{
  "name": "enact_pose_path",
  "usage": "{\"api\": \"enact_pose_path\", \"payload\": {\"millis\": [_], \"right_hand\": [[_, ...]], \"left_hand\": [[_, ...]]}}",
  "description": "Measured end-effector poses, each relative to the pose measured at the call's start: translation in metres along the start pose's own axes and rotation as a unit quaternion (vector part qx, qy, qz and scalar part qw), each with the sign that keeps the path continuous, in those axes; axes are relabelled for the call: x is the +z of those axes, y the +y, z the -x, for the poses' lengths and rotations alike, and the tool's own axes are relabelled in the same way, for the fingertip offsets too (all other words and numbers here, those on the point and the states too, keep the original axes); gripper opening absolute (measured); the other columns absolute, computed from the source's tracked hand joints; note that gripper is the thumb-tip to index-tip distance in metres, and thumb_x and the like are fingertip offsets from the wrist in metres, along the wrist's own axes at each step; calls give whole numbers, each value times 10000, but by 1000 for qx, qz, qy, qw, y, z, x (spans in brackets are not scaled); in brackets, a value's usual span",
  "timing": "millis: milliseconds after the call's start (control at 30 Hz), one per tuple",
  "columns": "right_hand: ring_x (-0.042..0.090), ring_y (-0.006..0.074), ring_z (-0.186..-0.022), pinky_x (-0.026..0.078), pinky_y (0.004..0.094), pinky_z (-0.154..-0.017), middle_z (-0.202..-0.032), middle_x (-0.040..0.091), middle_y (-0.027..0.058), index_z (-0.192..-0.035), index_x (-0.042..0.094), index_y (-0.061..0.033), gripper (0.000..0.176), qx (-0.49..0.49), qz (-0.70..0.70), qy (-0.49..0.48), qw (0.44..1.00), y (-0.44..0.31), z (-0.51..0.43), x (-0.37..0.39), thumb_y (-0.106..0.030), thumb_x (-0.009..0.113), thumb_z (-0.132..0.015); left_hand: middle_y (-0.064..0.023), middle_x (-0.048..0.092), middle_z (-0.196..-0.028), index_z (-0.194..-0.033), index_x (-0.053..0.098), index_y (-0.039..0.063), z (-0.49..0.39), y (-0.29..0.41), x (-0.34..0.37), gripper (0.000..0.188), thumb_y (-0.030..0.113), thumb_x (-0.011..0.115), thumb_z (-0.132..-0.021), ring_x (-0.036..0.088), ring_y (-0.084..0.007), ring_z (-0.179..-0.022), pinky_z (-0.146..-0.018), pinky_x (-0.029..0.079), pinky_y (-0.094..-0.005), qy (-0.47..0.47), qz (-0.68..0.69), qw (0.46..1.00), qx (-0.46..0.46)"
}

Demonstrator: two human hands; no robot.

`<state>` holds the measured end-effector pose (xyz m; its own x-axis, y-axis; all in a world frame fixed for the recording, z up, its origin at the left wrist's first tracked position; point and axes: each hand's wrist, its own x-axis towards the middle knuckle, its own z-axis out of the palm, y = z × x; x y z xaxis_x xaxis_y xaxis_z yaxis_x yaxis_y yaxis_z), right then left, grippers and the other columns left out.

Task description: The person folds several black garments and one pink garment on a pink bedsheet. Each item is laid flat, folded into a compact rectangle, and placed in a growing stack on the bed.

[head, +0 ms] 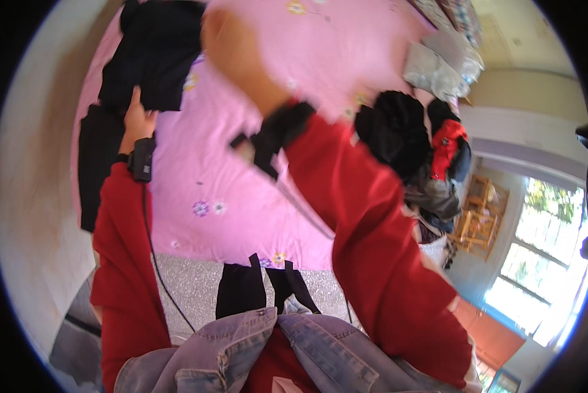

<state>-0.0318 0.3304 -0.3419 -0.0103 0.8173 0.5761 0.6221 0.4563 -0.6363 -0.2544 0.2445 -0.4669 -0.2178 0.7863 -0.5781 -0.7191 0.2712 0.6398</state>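
A black garment [151, 59] lies spread on a pink flowered bedsheet [254, 206] at the upper left. My left hand [139, 120] is at its near edge, one digit stretched up along the cloth. The other fingers are partly hidden, so a grip cannot be made out. Motion blurs my right hand [232, 44], which is beside the garment's right edge; its fingers cannot be made out. Below the garment, along the bed's left side, lies another dark folded cloth [99, 167]. Both my wrists carry strapped black devices with cables.
A wall [38, 147] runs close along the bed's left side. On the right are a heap of black clothing [397, 132], a red garment [446, 147] and plastic bags [434, 69]. Farther right stand a wooden rack [480, 218] and a bright window [539, 245].
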Motion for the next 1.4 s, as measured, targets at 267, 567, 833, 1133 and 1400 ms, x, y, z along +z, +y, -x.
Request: {"api": "enact_pose_path", "payload": {"millis": [267, 567, 833, 1133, 1400], "right_hand": [[627, 400, -955, 511, 482, -838, -971, 666, 211, -986, 660, 7, 207, 527, 108, -249, 805, 134, 346, -279, -136, 629, -840], [632, 327, -858, 497, 418, -783, -929, 654, 214, -1070, 594, 118, 574, 636, 127, 230, 726, 267, 372, -467, -389, 742, -844], [588, 534, -1002, 476, 526, -880, -1066, 631, 338, -1298, 479, 32, 473, 411, 19, 60, 909, 146, 347, -406, -193, 571, -893], [657, 307, -899, 523, 399, -813, -985, 658, 171, -1213, 569, -2, 385, 400, -335, -305, 797, 49, 408, -475, -250, 644, -929], [595, 236, -1176, 485, 364, -957, -1321, 589, 156, -1383, 492, -16, 703, 602, -528, -181, 571, 101, 404, -503, -602, 455, -996]], "left_hand": [[-184, 596, -1058, -1257, 481, -63, -79, -61, -80, 564, 375, 665, -953, 654, -268, -981, -857, 598, -349, 133, -146, 980, -29], [-44, 673, -903, -966, 624, 72, 57, -206, -17, 166, 236, 601, -975, 658, -172, -850, -748, 533, -284, -121, -246, 945, -178], [-63, 658, -1156, -1207, 589, 121, 257, -334, 193, 398, 434, 630, -964, 608, -185, -1027, -888, 497, -369, -243, -328, 835, -369], [-98, 670, -1175, -1315, 563, -3, 368, -333, 237, 454, 175, 679, -914, 665, -216, -1030, -918, 541, -376, -345, -424, 780, -305], [-103, 677, -1200, -1300, 590, -2, 467, -267, 201, 604, 333, 799, -843, 628, -205, -1113, -1013, 468, -355, -485, -619, 600, -147]]}}
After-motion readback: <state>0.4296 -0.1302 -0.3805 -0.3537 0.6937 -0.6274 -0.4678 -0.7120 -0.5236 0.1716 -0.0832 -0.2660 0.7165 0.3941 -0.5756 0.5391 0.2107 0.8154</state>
